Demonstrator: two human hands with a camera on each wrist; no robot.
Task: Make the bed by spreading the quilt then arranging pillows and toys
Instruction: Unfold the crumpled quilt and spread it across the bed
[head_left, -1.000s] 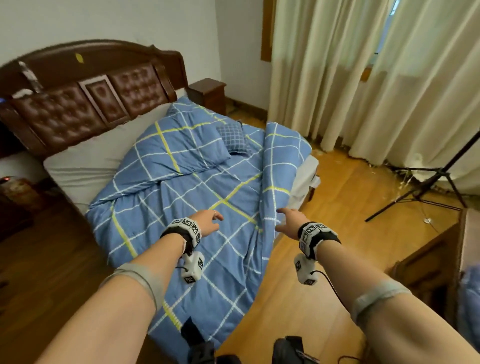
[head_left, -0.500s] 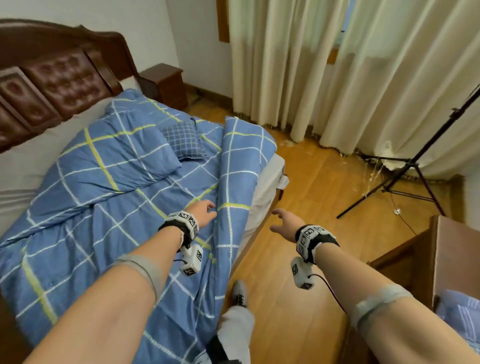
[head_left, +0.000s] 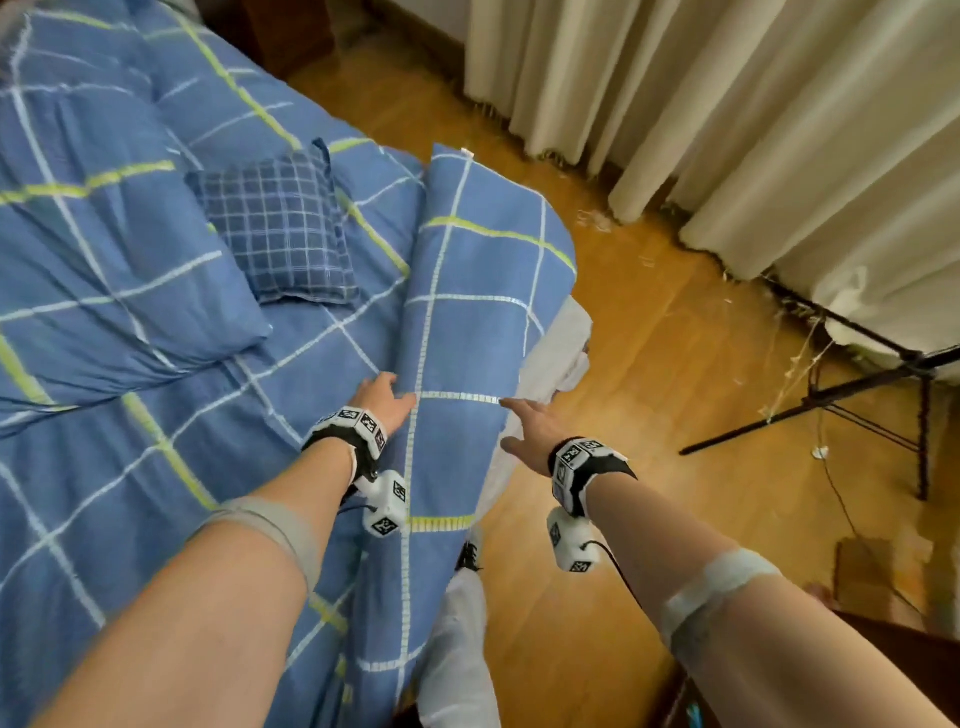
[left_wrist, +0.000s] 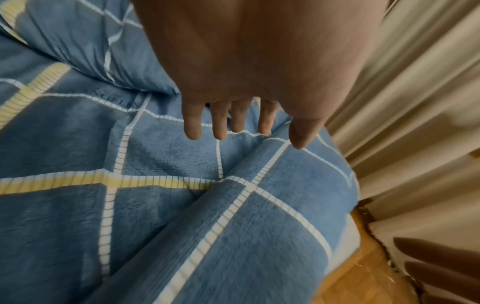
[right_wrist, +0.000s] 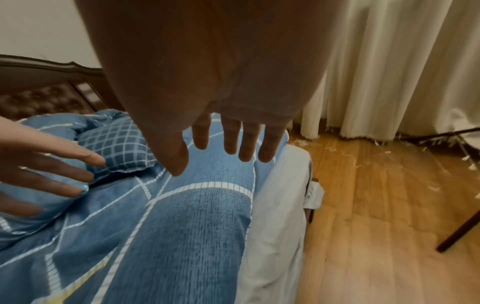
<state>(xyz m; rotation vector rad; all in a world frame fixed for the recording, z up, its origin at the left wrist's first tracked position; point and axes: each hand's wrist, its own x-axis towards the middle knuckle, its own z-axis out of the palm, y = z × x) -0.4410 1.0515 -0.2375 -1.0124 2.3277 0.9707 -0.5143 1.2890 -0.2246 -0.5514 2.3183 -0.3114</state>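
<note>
- While I lean over the bed's right side, the blue quilt w/ white and yellow grid lines (head_left: 218, 426) covers most of the mattress; its right edge is folded back into a long thick roll (head_left: 467, 332) running along the bed edge.
- White bedsheet (head_left: 558, 353) shows bare under that roll, hanging at the mattress side.
- Small dark-blue checked pillow (head_left: 278, 234) lies on the quilt just left of the roll, beyond my hands.
- Big blue pillow in matching grid fabric (head_left: 98, 249) sits further left, partly under the small one's corner.
- Around: cream curtains (head_left: 753, 130) along the wall, wooden floor (head_left: 649, 364) w/ bits of litter near the curtain hem, black tripod stand (head_left: 852, 395) at right, dark tufted headboard (right_wrist: 44, 98) seen in the right wrist view.
- Nothing sits between my hands and the roll.
- Left hand (head_left: 384, 400): fingers (left_wrist: 193, 121) straight, slightly spread, at the roll's left flank; holds nothing. Can't tell for sure if it touches.
- Right hand (head_left: 535, 431): fingers (right_wrist: 245, 142) straight and apart, palm down, over the roll's right edge; holds nothing.
</note>
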